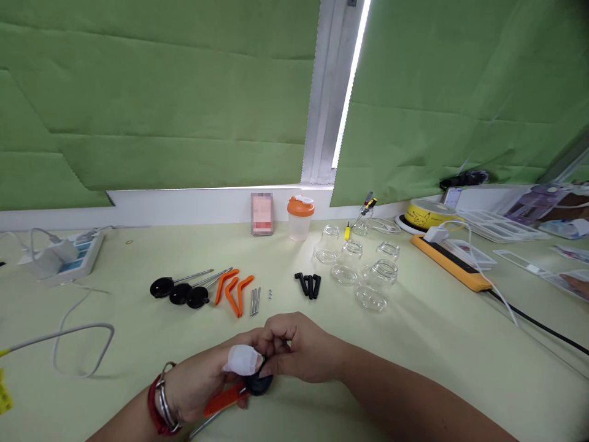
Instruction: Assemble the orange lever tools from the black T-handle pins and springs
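Near the front edge, my left hand [216, 374] is wrapped round a black round part [258, 383] that has an orange handle [224, 400] and a metal rod [205, 425]. White wrapping covers its thumb. My right hand [297, 350] pinches at the top of the same black part; anything small between its fingertips is hidden. Beyond the hands lie black round pieces with metal rods [162, 286], orange handles [232, 294], thin metal pins [255, 301], tiny metal bits [270, 294] and black angled pieces [309, 285].
Several clear glass jars [352, 264] stand right of centre, with screwdrivers [367, 205] behind them. An orange-lidded cup [300, 218] is near the wall. Power strips [451, 264] and cables lie at both sides. Another person's hand [575, 285] shows far right.
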`<state>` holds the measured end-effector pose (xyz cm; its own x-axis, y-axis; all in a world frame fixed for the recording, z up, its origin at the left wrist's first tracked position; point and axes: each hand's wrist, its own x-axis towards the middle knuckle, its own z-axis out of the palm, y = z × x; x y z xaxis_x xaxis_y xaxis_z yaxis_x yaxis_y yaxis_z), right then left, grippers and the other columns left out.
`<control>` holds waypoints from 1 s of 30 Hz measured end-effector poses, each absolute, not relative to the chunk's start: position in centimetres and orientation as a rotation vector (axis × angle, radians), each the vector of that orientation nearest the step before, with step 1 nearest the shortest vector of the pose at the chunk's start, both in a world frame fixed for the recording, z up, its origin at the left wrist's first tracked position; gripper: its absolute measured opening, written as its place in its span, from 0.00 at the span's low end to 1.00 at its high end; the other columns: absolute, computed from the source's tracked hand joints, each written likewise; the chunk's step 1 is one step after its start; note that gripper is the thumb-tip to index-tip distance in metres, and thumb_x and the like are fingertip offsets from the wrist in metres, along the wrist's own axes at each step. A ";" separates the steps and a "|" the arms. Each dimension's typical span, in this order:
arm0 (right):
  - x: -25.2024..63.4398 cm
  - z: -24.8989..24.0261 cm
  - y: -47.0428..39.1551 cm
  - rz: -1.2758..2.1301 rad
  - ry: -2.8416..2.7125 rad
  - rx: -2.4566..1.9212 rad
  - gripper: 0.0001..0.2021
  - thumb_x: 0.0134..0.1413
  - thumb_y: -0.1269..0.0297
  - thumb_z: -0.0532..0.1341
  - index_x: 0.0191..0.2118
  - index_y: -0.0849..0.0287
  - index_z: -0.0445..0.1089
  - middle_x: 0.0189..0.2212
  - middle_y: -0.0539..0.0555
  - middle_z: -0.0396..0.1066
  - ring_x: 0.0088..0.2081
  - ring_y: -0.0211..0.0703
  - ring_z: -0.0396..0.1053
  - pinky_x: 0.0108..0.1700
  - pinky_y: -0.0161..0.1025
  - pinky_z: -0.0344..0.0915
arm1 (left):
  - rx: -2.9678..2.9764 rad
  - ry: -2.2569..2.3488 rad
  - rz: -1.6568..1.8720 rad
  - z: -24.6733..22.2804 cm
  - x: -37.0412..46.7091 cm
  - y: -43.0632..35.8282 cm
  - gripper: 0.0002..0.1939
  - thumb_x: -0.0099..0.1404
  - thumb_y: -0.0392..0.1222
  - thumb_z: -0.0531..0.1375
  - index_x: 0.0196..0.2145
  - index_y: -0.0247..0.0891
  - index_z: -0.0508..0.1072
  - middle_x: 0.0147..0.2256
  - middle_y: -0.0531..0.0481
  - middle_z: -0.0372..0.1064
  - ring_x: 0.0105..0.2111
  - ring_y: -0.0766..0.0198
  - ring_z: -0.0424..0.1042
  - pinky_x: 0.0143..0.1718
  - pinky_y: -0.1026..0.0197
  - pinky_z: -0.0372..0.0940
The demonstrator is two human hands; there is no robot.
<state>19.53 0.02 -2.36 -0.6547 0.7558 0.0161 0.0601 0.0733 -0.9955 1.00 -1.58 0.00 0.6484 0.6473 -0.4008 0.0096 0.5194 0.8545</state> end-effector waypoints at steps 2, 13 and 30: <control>19.5 -2.4 0.0 1.623 -1.805 -0.816 0.11 0.39 0.68 0.69 0.27 0.61 0.65 0.24 0.45 0.62 0.23 0.29 0.55 0.25 0.30 0.55 | 0.966 0.781 0.434 -0.1 1.0 -1.5 0.18 0.46 0.47 0.62 0.35 0.36 0.73 0.30 0.49 0.64 0.31 0.60 0.63 0.26 0.64 0.59; 19.6 -2.4 0.0 1.601 -1.832 -0.806 0.10 0.40 0.69 0.68 0.30 0.61 0.66 0.24 0.45 0.62 0.24 0.30 0.56 0.26 0.29 0.55 | 0.943 0.796 0.438 -0.3 0.9 -1.5 0.18 0.47 0.47 0.62 0.35 0.37 0.72 0.29 0.49 0.65 0.29 0.61 0.63 0.25 0.64 0.59; 19.5 -2.4 0.0 1.596 -1.834 -0.828 0.10 0.40 0.68 0.69 0.29 0.61 0.66 0.23 0.44 0.61 0.24 0.30 0.56 0.26 0.30 0.55 | 0.955 0.768 0.448 -0.5 0.9 -1.4 0.15 0.48 0.45 0.61 0.34 0.36 0.70 0.29 0.49 0.64 0.29 0.61 0.63 0.25 0.64 0.59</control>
<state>19.53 0.03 -2.37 -0.6488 0.7607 0.0184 0.0869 0.0981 -0.9914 0.87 -1.36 -0.52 0.6578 0.6489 -0.3825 -0.0140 0.5182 0.8551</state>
